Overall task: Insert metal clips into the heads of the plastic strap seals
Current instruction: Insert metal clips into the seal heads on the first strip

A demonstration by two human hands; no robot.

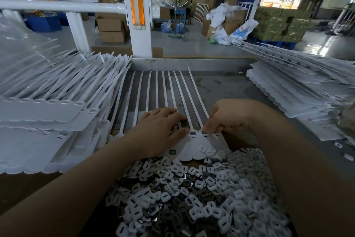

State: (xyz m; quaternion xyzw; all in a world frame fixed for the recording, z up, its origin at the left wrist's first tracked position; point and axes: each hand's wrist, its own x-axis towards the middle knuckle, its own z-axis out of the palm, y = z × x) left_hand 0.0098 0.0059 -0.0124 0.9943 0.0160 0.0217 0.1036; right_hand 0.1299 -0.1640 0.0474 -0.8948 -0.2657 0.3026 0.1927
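Left hand point(161, 131) flat, fingers straight, pressing seals point(189, 146) fanned mid-table point(226, 86). Right hand point(226, 119) curled, grip pinching clip point(204, 132) at 1 seal head. Loose clips point(192, 194) heaped near edge, stacks point(48, 113) left and right.

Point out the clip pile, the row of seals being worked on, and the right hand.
Clip pile point(192, 194), head view, middle of the heap.
Row of seals point(187, 150), head view, flat tag end.
Right hand point(226, 117), head view, back of the hand.
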